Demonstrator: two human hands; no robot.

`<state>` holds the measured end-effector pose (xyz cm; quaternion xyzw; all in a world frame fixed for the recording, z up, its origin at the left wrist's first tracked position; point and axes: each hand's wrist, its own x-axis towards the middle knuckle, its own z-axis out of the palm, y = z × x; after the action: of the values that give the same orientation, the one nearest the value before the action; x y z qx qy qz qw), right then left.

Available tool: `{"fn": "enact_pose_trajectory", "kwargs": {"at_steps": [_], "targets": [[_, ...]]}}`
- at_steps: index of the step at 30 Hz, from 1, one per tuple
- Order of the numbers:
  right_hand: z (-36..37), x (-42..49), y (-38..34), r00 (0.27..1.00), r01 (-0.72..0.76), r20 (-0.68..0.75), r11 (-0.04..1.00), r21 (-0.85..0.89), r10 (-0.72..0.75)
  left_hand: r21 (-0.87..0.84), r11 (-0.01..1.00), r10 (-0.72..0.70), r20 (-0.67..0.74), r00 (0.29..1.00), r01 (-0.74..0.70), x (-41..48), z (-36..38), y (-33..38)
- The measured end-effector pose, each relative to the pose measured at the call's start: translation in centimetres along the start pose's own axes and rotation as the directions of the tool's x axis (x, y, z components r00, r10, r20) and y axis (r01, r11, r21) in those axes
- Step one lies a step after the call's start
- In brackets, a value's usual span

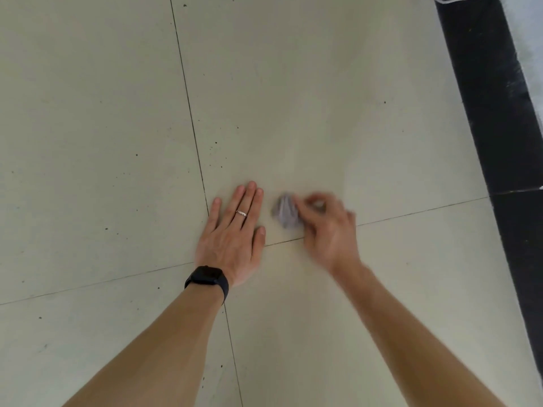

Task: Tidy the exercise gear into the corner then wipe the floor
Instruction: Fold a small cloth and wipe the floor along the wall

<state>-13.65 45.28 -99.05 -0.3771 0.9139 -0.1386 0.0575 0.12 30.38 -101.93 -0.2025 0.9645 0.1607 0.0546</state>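
Observation:
My left hand (235,230) lies flat on the pale tiled floor (88,142), fingers straight and together, a ring on one finger and a black watch on the wrist. Just to its right, my right hand (326,227) grips a small crumpled grey cloth (283,211) and holds it against the floor. The right hand and cloth are blurred by motion. No exercise gear is in view.
Dark grout lines cross the floor under my hands. Small dark specks dot the tiles. A black skirting strip (493,113) runs along the right side, with a pale wall (529,39) beyond it.

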Motion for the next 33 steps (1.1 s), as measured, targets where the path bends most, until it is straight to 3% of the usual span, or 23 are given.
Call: {"fn": "enact_pose_trajectory", "kwargs": {"at_steps": [2,3,6,10,13,15,16,17,18,19,21,22,23,24,26,28,29,32,33], "targets": [[-0.3,6.0,-0.2,0.978,-0.21,-0.008,0.978,0.004,0.21,0.0,1.0,-0.009,-0.006,1.0,0.009,0.0,0.0,0.0],[0.0,8.1,-0.6,0.97,-0.241,0.002,0.97,0.005,0.241,0.0,1.0,-0.01,-0.011,1.0,0.01,0.0,0.0,0.1],[0.8,9.4,-2.5,0.987,-0.159,-0.002,0.987,0.025,0.159,-0.011,1.0,-0.014,-0.012,1.0,0.014,0.1,0.0,0.0],[1.1,-0.3,-2.4,0.988,-0.146,-0.048,0.987,0.062,0.149,-0.021,1.0,-0.007,0.005,1.0,0.007,0.1,-0.1,-0.1],[0.8,-11.2,-3.3,0.996,0.08,0.024,0.994,0.076,-0.082,-0.004,1.0,-0.006,0.017,1.0,0.006,0.1,0.0,0.0],[-0.2,-13.1,-1.5,0.962,0.26,0.083,0.965,0.028,-0.262,0.007,1.0,-0.017,0.025,1.0,0.017,0.1,-0.1,0.0],[-0.4,-11.8,0.4,0.963,0.26,0.071,0.966,-0.011,-0.258,0.01,1.0,-0.019,0.032,0.999,0.019,0.1,-0.1,0.0],[-0.6,-9.9,2.5,0.988,0.156,0.01,0.986,-0.054,-0.155,0.009,1.0,-0.019,0.037,0.999,0.018,0.1,-0.2,0.0],[-0.9,-7.5,4.7,0.995,-0.048,-0.095,0.996,-0.079,0.041,0.008,1.0,-0.015,0.042,0.999,0.015,0.1,-0.2,0.1],[-1.6,-4.7,7.0,0.941,-0.3,-0.182,0.952,-0.065,0.285,0.01,1.0,-0.012,0.045,0.999,0.011,0.1,-0.2,0.1],[-2.9,-0.1,10.0,0.672,-0.706,-0.235,0.703,0.079,0.702,0.021,1.0,-0.016,0.038,0.999,0.015,0.2,-0.1,0.0],[-3.0,1.7,9.9,0.55,-0.805,-0.218,0.581,0.117,0.806,0.027,0.999,-0.019,0.034,0.999,0.018,0.2,-0.1,0.0],[-2.9,3.0,8.9,0.521,-0.83,-0.191,0.546,0.112,0.832,0.036,0.999,-0.019,0.037,0.999,0.018,0.2,-0.1,0.0],[-2.4,3.8,7.6,0.601,-0.777,-0.185,0.623,0.093,0.777,0.044,0.999,-0.019,0.042,0.999,0.017,0.2,-0.1,0.0],[-0.9,3.9,5.1,0.842,-0.513,-0.169,0.857,0.041,0.512,0.053,0.998,-0.023,0.042,0.999,0.02,0.1,0.0,-0.1],[-0.3,4.7,5.8,0.912,-0.386,-0.158,0.922,-0.02,0.378,0.052,0.999,-0.015,0.026,1.0,0.014,0.2,0.1,-0.1],[-0.7,5.9,6.9,0.877,-0.455,-0.188,0.89,-0.026,0.443,0.053,0.999,-0.01,0.022,1.0,0.009,0.2,0.1,-0.1],[-1.8,9.2,8.8,0.58,-0.803,-0.178,0.594,0.041,0.795,0.063,0.998,-0.009,0.03,1.0,0.007,0.1,0.2,-0.1],[-1.7,9.6,8.2,0.546,-0.827,-0.155,0.559,0.059,0.823,0.062,0.998,-0.01,0.033,0.999,0.008,0.1,0.2,-0.1]]}}
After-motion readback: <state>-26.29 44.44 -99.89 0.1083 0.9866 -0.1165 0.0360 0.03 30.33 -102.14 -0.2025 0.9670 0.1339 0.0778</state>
